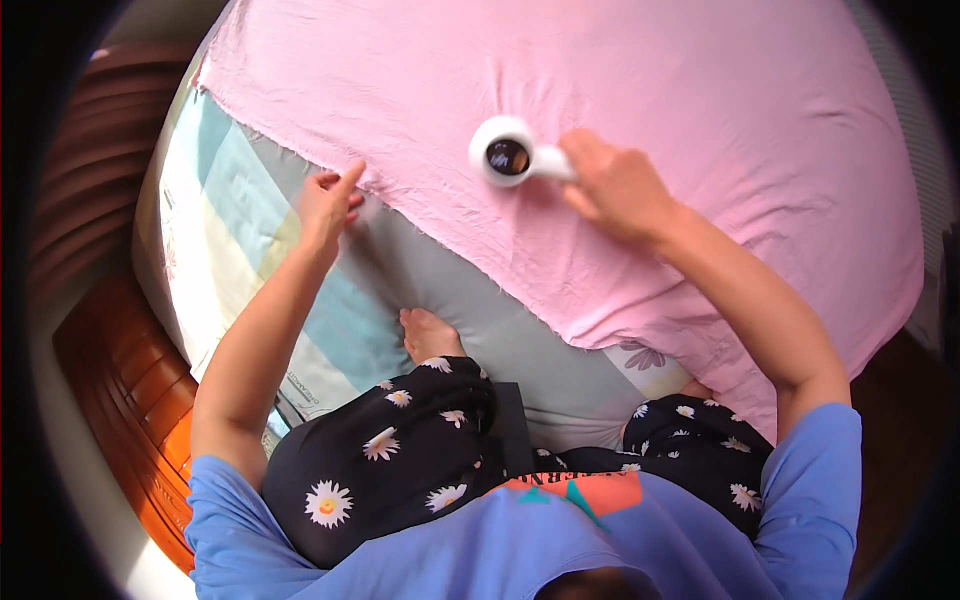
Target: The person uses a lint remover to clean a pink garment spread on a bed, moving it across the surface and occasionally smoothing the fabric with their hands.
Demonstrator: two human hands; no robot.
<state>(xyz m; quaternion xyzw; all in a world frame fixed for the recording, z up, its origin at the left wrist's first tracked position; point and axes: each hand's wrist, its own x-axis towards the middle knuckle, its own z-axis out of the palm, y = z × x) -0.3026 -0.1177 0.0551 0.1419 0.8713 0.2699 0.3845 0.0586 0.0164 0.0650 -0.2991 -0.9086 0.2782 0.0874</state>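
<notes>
My right hand [619,184] is closed around the handle of a white handheld device [478,146], which looks like a fabric shaver. Its round head has a dark, glossy round top and sits over the pink cloth [420,90]; whether it touches the cloth cannot be told. The cloth is wrinkled, and a frayed edge runs diagonally across the bed. Beside that edge is my left hand [330,206], empty, its index finger stretched over the fray and the other fingers loosely curled. Grey and patterned bedding [465,277] shows below the edge.
My bare foot [431,335] and daisy-print trousers [382,465] rest on the bedding. A flat black object [514,420] lies between my legs. Near my left thigh is a partly hidden dark-edged item [289,411]. An orange-brown wooden piece of furniture [135,375] stands left, below a brown pleated curtain [105,165].
</notes>
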